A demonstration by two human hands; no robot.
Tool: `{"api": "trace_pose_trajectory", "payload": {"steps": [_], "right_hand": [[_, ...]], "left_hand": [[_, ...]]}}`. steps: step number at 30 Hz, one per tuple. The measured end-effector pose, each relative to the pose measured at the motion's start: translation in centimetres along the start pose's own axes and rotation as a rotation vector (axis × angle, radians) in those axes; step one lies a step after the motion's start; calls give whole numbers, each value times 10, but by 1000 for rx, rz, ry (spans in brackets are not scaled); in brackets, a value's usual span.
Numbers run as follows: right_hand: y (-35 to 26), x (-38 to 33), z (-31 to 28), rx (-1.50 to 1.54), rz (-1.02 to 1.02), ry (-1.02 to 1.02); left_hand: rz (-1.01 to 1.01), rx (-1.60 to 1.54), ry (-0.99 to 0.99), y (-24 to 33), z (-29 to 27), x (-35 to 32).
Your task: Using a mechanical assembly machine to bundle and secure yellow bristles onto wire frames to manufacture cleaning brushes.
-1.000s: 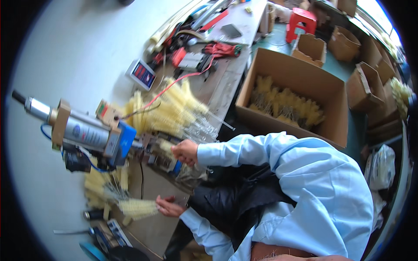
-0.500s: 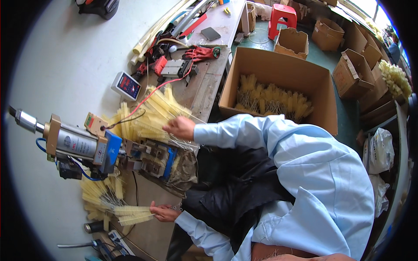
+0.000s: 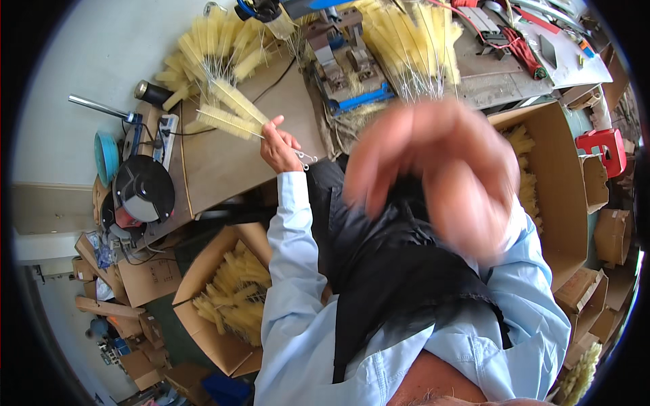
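My left hand is closed on a few bottle brushes with pale yellow bristles; their looped wire ends stick out below the hand. It is over the front part of the workbench. Close to the camera, my right hand is raised in front of my dark apron, badly smeared by motion, so its fingers cannot be read. Beyond it stands a metal clamping fixture with a blue front bar. Loose brushes lie in a left pile and a right pile on the bench.
A cardboard box of brushes stands below the bench at left, and a larger carton is at right. A black round-bodied device, a power strip and a teal bowl line the left end. A red stool stands far right.
The view has swung toward the left side of the bench. My right hand has left the right brush pile and come up near the camera. The left hand keeps hold of its brushes.
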State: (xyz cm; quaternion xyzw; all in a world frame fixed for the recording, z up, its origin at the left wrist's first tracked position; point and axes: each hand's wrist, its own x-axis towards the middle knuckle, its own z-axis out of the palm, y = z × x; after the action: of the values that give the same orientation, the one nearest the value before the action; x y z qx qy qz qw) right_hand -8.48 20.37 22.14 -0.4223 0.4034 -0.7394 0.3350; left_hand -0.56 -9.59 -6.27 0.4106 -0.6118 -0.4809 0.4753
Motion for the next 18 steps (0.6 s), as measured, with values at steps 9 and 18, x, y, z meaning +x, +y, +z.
{"api": "trace_pose_trajectory", "payload": {"steps": [9,18], "right_hand": [[-15,-54,23,65,-239,-301],[-17,-53,19,-194,-257,-162]], "left_hand": [[-47,-283,-68,47,10,-17],[-55,-271,-74,42,26,-13]]}}
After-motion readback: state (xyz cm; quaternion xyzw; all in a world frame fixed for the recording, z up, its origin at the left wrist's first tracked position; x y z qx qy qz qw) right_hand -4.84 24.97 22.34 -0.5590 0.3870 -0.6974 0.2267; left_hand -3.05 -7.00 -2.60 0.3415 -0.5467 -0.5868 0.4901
